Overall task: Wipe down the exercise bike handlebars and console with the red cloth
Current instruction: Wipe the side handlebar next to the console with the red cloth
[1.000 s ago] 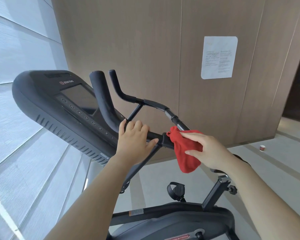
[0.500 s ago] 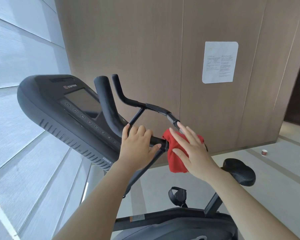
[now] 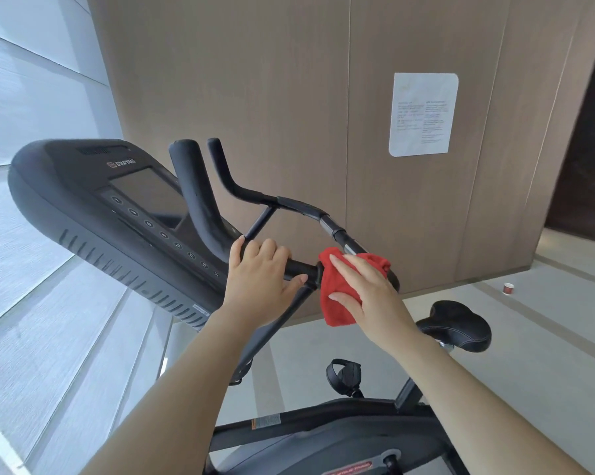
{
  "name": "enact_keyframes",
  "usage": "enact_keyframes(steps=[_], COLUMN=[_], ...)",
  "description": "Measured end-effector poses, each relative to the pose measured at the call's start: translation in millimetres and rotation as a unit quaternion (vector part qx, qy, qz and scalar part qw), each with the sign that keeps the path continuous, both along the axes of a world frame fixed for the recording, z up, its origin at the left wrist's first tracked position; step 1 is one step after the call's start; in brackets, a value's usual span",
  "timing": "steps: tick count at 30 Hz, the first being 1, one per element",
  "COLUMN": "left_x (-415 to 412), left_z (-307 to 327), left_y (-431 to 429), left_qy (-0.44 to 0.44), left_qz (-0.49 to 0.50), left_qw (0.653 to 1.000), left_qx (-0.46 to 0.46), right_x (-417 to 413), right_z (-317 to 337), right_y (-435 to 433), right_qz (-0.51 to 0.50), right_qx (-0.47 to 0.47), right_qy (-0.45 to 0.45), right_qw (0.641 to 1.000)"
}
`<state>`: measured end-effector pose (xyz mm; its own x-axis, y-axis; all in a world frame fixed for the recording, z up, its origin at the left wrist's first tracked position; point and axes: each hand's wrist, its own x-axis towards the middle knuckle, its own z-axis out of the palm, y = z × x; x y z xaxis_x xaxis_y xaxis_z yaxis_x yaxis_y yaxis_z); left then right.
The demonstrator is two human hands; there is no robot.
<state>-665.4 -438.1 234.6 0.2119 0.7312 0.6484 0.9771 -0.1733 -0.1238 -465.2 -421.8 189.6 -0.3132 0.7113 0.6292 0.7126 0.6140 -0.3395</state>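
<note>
The black handlebars (image 3: 282, 204) of the exercise bike curve across the middle of the view, beside the dark console (image 3: 93, 200) with its screen and row of buttons at the left. My left hand (image 3: 260, 286) grips the near handlebar bar, fingers curled over it. Just to its right, the red cloth (image 3: 337, 299) is draped over the handlebar's right grip. My right hand (image 3: 368, 289) presses on the cloth with straight fingers, covering most of it and the bar beneath.
The black saddle (image 3: 460, 325) sits right of my right forearm, a pedal (image 3: 344, 375) and the bike frame (image 3: 323, 430) below. A wood-panelled wall with a white paper notice (image 3: 422, 114) stands behind. A small cup (image 3: 508, 288) stands on the floor at far right.
My right hand went from holding the hanging cloth to laying flat over it on the bar. The left hand kept its grip. The view shifted slightly.
</note>
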Motion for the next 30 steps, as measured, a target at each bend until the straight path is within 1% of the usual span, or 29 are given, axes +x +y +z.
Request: enact_keyframes(steps=[3,7,12,16,19,22,25,27,30], left_x=[-1,1,-1,0,1,2,2,2,2], left_z=[1,0,-3,-2,1,-1,0,0,2], left_y=[1,4,6,4,3,3,2,2,2], left_qy=[0.005,0.004,0.007,0.006,0.011,0.004,0.003,0.002,0.008], left_qz=[0.0,0.01,0.007,0.005,0.016,0.011,0.013,0.012,0.016], left_qw=[1.0,1.0,1.0,1.0,1.0,1.0,1.0,1.0,1.0], left_qx=[-0.007,0.002,0.011,0.008,-0.006,-0.008,-0.012,-0.02,-0.025], right_x=[6,-9,-8,4,-9,-19,-6,5,2], right_z=[-2,3,-1,-8,-1,2,-4,-8,-6], right_y=[-2,-4,-2,-1,0,1,3,3,3], right_qz=[-0.008,-0.012,-0.001,-0.007,-0.009,-0.001,0.007,0.011,-0.002], right_qx=[-0.018,-0.008,0.013,0.009,0.013,0.034,0.031,0.023,0.02], right_qy=[0.042,0.072,0.034,0.046,0.051,0.018,-0.004,0.019,0.082], right_qw=[0.999,0.997,0.999,0.999,0.999,0.999,0.999,0.999,0.996])
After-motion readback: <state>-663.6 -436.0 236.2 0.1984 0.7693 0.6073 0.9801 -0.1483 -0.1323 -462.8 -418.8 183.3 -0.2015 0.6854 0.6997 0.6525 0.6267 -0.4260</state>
